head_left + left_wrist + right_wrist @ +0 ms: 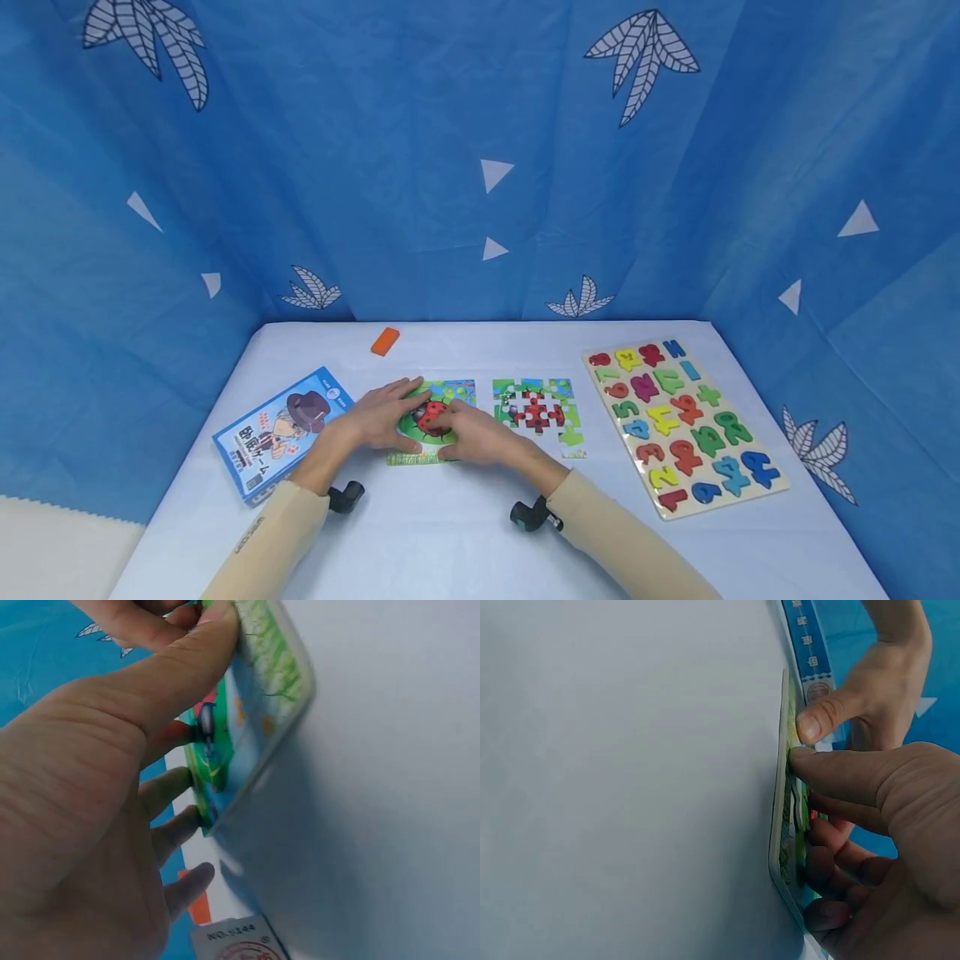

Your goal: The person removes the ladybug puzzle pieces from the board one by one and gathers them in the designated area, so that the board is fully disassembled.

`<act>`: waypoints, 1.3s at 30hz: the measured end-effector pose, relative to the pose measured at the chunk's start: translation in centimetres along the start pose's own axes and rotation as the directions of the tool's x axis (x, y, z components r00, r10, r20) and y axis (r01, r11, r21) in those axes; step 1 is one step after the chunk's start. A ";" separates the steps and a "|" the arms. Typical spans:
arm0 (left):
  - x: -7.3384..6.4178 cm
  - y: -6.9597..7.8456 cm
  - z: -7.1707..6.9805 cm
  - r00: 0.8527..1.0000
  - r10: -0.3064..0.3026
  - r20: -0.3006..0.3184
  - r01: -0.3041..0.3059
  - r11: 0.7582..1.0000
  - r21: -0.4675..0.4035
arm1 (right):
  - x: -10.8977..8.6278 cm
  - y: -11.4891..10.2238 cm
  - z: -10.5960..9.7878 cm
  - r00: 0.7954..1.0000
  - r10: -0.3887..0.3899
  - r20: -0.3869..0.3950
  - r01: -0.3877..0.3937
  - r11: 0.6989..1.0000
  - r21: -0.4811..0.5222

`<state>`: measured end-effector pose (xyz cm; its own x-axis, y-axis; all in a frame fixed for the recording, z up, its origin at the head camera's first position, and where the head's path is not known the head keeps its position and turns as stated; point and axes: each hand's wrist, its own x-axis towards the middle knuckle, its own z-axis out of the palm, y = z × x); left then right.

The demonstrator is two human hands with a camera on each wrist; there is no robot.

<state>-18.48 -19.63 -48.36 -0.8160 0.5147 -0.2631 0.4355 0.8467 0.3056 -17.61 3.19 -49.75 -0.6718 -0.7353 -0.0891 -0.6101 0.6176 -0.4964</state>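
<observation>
A ladybug puzzle board (461, 390) lies flat on the table in the head view, with the red ladybug in its middle. My left hand (378, 415) rests on the board's left side, fingers spread and thumb near the lower edge. My right hand (480, 433) touches the ladybug with its index finger; its thumb lies on the lower part of the board. In the right wrist view, the right hand's other fingers (829, 870) bend loosely against the board. Whether a loose piece lies under the fingertips is hidden. Right of the board are interlocking ladybug puzzle pieces (536, 415) with gaps among them.
A blue game box (285, 433) lies left of my left forearm. An orange block (386, 342) sits at the back left. A wooden number board (622, 367) with colourful numerals stands to the right. Blue patterned cloth (420, 167) hangs behind the white table (450, 533).
</observation>
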 end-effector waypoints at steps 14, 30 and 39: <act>0.2 0.1 -0.6 0.999 -0.020 0.044 0.022 0.999 -0.031 | -0.1 -0.2 0.1 1.000 0.009 -0.007 -0.009 1.000 0.002; 0.1 0.1 -0.3 0.999 -0.012 0.053 0.015 0.999 -0.039 | 0.1 0.0 0.4 0.998 0.001 -0.058 0.001 0.999 0.040; -0.1 0.0 -0.3 0.999 -0.004 0.051 0.006 0.999 -0.040 | 0.2 0.0 -0.1 0.998 -0.002 -0.068 0.014 0.986 0.165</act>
<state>-18.54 -19.71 -48.05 -0.7974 0.5173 -0.3107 0.4149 0.8439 0.3402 -17.82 3.07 -49.72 -0.6972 -0.7163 -0.0294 -0.5416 0.5531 -0.6331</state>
